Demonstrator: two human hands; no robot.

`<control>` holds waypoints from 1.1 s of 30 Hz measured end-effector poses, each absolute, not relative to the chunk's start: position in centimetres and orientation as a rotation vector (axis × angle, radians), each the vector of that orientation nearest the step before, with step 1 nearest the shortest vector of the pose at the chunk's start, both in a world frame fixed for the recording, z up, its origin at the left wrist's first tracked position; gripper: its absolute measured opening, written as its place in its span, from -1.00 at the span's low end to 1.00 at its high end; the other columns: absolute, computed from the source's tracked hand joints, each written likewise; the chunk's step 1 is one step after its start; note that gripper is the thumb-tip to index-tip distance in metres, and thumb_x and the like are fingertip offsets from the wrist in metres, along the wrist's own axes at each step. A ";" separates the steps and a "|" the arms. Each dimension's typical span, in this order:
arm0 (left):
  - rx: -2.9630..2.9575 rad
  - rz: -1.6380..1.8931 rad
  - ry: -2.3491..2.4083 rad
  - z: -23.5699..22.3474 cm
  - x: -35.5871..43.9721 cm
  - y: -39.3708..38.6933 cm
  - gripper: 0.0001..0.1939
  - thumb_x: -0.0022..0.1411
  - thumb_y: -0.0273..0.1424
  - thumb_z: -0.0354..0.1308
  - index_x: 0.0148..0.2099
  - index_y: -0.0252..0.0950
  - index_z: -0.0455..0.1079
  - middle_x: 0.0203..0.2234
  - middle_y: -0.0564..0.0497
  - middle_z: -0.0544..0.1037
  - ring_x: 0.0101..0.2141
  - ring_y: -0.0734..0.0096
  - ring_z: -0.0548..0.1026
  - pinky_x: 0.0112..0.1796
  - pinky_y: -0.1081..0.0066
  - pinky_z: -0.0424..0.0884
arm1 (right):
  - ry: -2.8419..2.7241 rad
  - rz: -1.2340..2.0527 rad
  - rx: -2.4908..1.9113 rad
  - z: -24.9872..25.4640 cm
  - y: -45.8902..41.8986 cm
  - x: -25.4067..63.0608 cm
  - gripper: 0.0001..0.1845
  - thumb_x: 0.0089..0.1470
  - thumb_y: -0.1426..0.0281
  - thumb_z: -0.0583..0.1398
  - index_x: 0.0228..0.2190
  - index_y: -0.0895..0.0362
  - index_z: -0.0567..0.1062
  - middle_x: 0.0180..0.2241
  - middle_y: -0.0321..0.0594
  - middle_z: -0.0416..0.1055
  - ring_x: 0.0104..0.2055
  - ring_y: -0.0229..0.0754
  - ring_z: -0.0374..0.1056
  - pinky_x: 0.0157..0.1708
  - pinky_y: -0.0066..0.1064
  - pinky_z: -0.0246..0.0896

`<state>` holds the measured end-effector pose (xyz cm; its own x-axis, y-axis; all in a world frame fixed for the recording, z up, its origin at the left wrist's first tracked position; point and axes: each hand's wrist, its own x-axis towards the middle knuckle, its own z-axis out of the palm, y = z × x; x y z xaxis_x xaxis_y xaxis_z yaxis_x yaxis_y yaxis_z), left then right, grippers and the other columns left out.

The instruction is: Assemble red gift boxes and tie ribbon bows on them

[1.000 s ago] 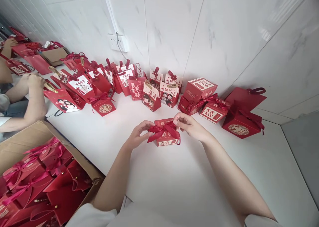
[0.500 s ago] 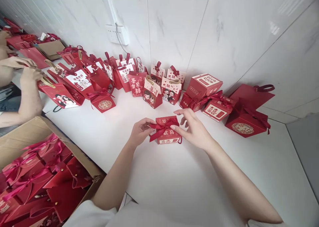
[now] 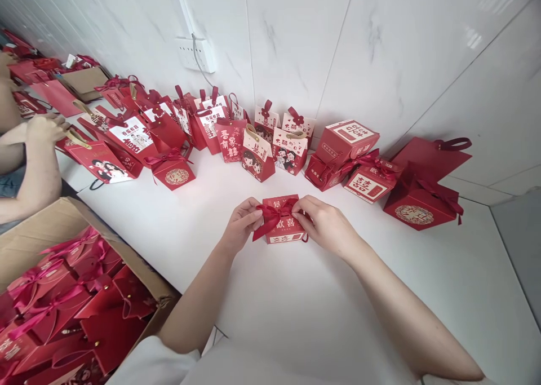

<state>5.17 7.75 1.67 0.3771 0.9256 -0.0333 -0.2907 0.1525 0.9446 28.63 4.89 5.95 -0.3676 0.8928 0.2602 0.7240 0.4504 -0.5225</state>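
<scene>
A small red gift box point(image 3: 284, 231) with gold and white lettering stands on the white table in front of me. Across its top lies a dark red ribbon bow point(image 3: 279, 211). The left loop of the bow is pinched between the thumb and fingers of my left hand point(image 3: 244, 222). On the other side, my right hand point(image 3: 323, 222) pinches the bow's right loop, its fingertips over the box's top edge. A twisted cord shows at the box's lower right corner.
Decorated red boxes point(image 3: 256, 156) stand in a row along the tiled wall, with more boxes point(image 3: 367, 182) at right. At lower left a cardboard carton point(image 3: 146, 266) holds several red ribboned boxes. Another person's hands point(image 3: 46, 128) work at far left. A socket point(image 3: 196, 55) is on the wall.
My right hand has closed from spread fingers to a pinch on the bow's right loop. The left hand keeps its pinch on the other side. The box has stayed in place.
</scene>
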 end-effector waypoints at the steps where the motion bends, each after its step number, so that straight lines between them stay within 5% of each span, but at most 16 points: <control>1: 1.050 1.015 0.748 1.6 5.2 7.7 -0.73 0.16 -0.20 0.27 -0.30 -0.24 0.29 -0.70 0.17 0.19 -0.63 0.57 0.08 -0.53 0.48 0.02 | -2.201 0.441 -1.354 6.0 4.9 28.6 -0.87 0.29 0.42 0.03 -0.28 0.07 0.37 -0.27 -0.22 0.40 -0.36 -0.19 0.33 -0.36 -0.38 0.17; 5: 1.018 1.051 0.759 1.8 5.5 7.6 -0.71 0.18 -0.18 0.26 -0.28 -0.24 0.26 -0.70 0.18 0.19 -0.65 0.60 0.04 -0.58 0.52 -0.06 | -2.211 0.449 -1.369 6.1 4.9 28.4 -0.87 0.29 0.42 0.02 -0.28 0.08 0.37 -0.28 -0.22 0.39 -0.38 -0.21 0.31 -0.37 -0.39 0.16; 11: 0.915 1.083 0.802 2.4 6.0 7.5 -0.71 0.20 -0.21 0.25 -0.24 -0.25 0.24 -0.58 0.13 0.31 -0.53 0.58 0.24 -0.47 0.56 0.20 | -2.234 0.473 -1.380 6.5 4.7 28.4 -0.87 0.31 0.43 0.01 -0.28 0.08 0.34 -0.27 -0.25 0.37 -0.39 -0.24 0.29 -0.38 -0.42 0.14; 21: 0.933 1.043 0.844 2.1 5.4 8.0 -0.71 0.17 -0.28 0.30 -0.28 -0.27 0.22 -0.56 0.16 0.32 -0.57 0.62 0.29 -0.49 0.57 0.20 | -2.251 0.469 -1.399 6.7 4.5 28.3 -0.90 0.30 0.45 0.03 -0.29 0.08 0.31 -0.28 -0.27 0.36 -0.42 -0.26 0.28 -0.39 -0.44 0.12; 33: 0.801 1.029 0.545 2.7 4.2 7.8 -0.65 -0.02 -0.41 0.37 -0.23 -0.25 0.28 -0.35 0.08 0.31 -0.49 0.60 0.28 -0.44 0.51 0.24 | -2.274 0.440 -1.350 6.5 4.5 28.0 -0.90 0.30 0.46 0.02 -0.28 0.09 0.30 -0.28 -0.26 0.36 -0.41 -0.25 0.27 -0.40 -0.45 0.12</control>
<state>4.23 7.76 2.69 0.4274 0.9035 -0.0333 -0.5348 0.2823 0.7964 28.01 4.52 6.53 -0.4150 0.8827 0.2204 0.7368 0.4682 -0.4877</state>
